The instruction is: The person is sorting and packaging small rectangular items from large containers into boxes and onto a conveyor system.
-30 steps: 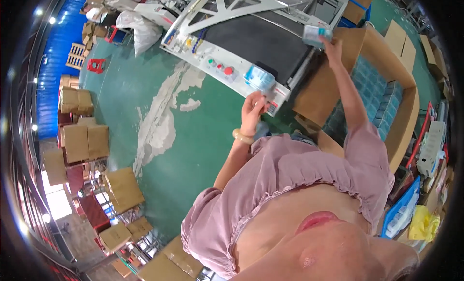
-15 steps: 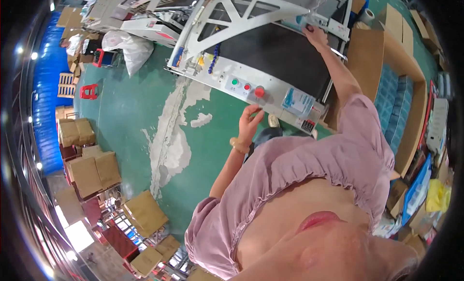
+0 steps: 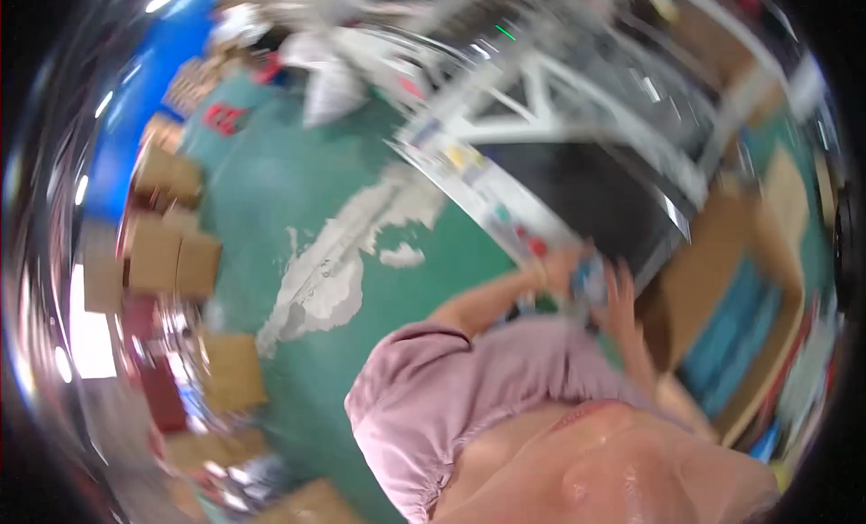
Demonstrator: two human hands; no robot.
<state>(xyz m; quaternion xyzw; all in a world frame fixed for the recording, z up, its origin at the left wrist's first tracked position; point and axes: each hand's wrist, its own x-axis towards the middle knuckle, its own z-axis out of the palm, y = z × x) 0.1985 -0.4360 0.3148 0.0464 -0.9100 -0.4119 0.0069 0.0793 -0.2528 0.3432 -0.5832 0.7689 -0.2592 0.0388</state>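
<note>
The picture is heavily blurred by motion. Both my hands meet at the near edge of a conveyor machine with a black belt point(image 3: 586, 190). My left hand point(image 3: 561, 268), with a band at the wrist, sits against a small blue-and-white packet point(image 3: 591, 280) and seems to hold it. My right hand point(image 3: 622, 298) is just right of the packet, fingers raised beside it; the blur hides whether it grips. Red and green buttons point(image 3: 532, 244) on the machine's side panel lie just left of my left hand.
An open cardboard box point(image 3: 686, 280) with blue packs point(image 3: 735, 335) inside stands to the right of my hands. Stacks of brown cartons point(image 3: 167, 253) line the left side of the green floor point(image 3: 298, 190), which has a worn white patch. White sacks point(image 3: 334, 82) lie at the back.
My right arm has pulled back from the belt's far edge to its near edge, joining my left hand at a packet. The view has swung and blurred.
</note>
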